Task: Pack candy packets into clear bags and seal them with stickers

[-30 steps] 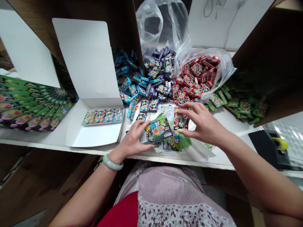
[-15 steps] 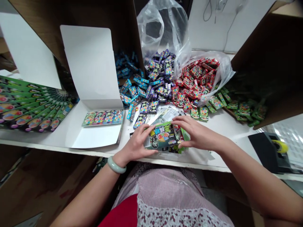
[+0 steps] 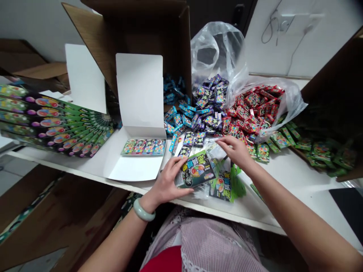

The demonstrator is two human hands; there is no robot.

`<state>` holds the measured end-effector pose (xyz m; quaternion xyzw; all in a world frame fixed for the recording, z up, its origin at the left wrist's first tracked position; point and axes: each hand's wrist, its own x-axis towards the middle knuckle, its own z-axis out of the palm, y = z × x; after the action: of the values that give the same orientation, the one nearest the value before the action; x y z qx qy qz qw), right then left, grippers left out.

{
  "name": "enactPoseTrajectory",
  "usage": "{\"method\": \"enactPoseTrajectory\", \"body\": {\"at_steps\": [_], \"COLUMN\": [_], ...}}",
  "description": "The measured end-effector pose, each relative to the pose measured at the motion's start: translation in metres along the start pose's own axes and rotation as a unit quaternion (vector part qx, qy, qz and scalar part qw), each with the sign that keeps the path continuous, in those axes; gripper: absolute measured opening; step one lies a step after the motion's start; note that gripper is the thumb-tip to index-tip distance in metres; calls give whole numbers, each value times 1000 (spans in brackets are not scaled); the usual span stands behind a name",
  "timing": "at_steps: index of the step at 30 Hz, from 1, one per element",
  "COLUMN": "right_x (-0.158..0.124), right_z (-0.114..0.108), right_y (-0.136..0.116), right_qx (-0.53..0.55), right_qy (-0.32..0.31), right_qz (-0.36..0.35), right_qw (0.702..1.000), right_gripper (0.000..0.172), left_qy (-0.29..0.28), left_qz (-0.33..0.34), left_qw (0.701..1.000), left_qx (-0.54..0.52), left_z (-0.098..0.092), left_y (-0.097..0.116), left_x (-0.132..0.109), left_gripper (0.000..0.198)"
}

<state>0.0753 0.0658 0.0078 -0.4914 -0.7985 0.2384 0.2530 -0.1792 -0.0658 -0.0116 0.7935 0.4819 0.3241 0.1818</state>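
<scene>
My left hand grips the left end of a flat black-and-green printed candy pack, tilted just above the front of the table. My right hand is up past the pack's right corner, its thumb and forefinger pinched on the edge of clear plastic film. Another printed pack, black with green edges, lies on the table under and right of the held one, partly covered by clear plastic. Small purple-black candy boxes lie just beyond my left hand.
An open white carton with a row of small boxes stands left. Behind are heaps of blue, purple and red boxes, some in clear bags. Green boxes spill from a cardboard box at right. Fanned printed cartons stand far left.
My right hand has left the pack's right end and moved up and away, now pinching clear film. The pack stays in my left hand, tilted more. The head view has shifted left.
</scene>
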Motion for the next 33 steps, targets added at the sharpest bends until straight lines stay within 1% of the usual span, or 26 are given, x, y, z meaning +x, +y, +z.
{"method": "enactPoseTrajectory", "body": {"at_steps": [1, 3, 5, 8, 10, 12, 14, 16, 17, 19, 20, 21, 22, 23, 24, 25, 27, 30, 31, 33], "right_x": [20, 52, 71, 79, 80, 82, 86, 87, 85, 75, 66, 55, 42, 29, 14, 0, -25, -49, -53, -57], "right_z": [7, 26, 45, 68, 76, 79, 79, 73, 67, 48, 36, 22, 7, -6, -19, -28, -39, -41, -40, -41], "right_y": [-3, -11, -19, -23, -21, -17, -12, -9, -9, -10, -12, -15, -18, -23, -27, -32, -41, -47, -47, -46], "right_qx": [-51, -102, -128, -145, -131, -101, -59, -15, 1, 62, 115, 179, 255, 308, 337, 348, 331, 272, 253, 213], "right_qy": [-38, -73, -81, -80, -80, -81, -77, -63, -55, -26, -4, 25, 57, 87, 105, 111, 113, 104, 92, 33], "right_qz": [32, 73, 111, 158, 176, 189, 193, 189, 186, 171, 158, 142, 122, 105, 89, 73, 40, 10, 12, 27], "right_qw": [997, 989, 982, 973, 972, 974, 976, 980, 981, 983, 981, 973, 957, 942, 931, 928, 936, 957, 963, 976], "right_gripper": [24, 26, 39, 64, 74, 77, 70, 58, 56, 59, 62, 63, 61, 58, 56, 54, 49, 40, 38, 36], "left_qy": [2, 3, 7, 16, 18, 17, 21, 37, 47, 64, 70, 73, 75, 75, 74, 72, 67, 61, 60, 62], "left_qz": [-6, -16, -21, -27, -27, -27, -32, -35, -37, -44, -48, -52, -55, -57, -57, -54, -41, -5, 6, 22], "left_qw": [1000, 1000, 1000, 999, 999, 999, 999, 998, 997, 996, 996, 996, 996, 996, 996, 996, 996, 995, 994, 992], "left_qx": [-5, -10, -7, -9, -18, -28, -38, -46, -47, -41, -35, -28, -18, -8, 3, 14, 36, 73, 86, 109], "left_z": [-2, -4, -4, -4, -5, -6, -7, -8, -8, -6, -5, -3, -1, 1, 3, 5, 6, 5, 5, 3], "left_y": [1, 3, 3, -1, -3, -6, -7, -9, -10, -13, -14, -15, -16, -16, -15, -13, -10, -6, -5, -4], "left_x": [-2, -6, -9, -12, -12, -12, -11, -12, -12, -13, -14, -14, -13, -12, -11, -9, -5, 0, 2, 2], "left_gripper": [97, 97, 97, 96, 95, 95, 93, 92, 91, 92, 92, 93, 94, 94, 95, 95, 96, 98, 98, 97]}}
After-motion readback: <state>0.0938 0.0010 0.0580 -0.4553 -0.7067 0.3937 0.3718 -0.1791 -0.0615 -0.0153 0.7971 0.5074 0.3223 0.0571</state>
